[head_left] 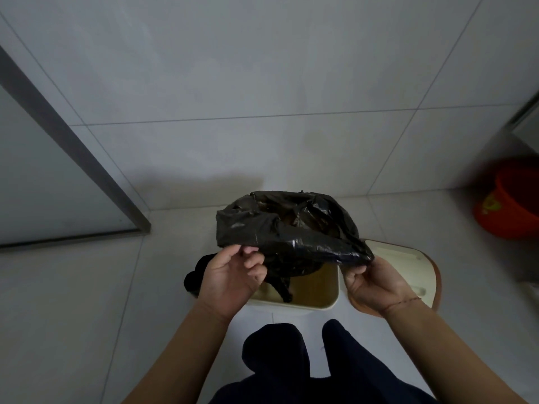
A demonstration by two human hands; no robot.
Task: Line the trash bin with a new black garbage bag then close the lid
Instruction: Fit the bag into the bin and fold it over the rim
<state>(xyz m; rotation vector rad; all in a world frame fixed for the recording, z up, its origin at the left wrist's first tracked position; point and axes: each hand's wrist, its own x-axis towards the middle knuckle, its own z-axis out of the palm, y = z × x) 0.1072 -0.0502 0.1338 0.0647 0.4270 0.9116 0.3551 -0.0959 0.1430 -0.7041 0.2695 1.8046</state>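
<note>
A black garbage bag point(287, 225) is held spread open above a cream trash bin point(309, 303) on the floor. My left hand point(230, 277) pinches the bag's near edge on the left. My right hand point(372, 282) pinches the same edge on the right. The bag's bottom end hangs down into the bin's opening. The bin's cream lid point(408, 269) lies on the floor right of the bin, partly behind my right hand. Most of the bin's far side is hidden by the bag.
A small dark object point(194, 277) lies on the floor left of the bin. An orange bucket point(509, 199) stands at the right wall. A glass door with a grey frame point(73, 147) is at the left. My dark trouser legs point(306, 363) stand just before the bin.
</note>
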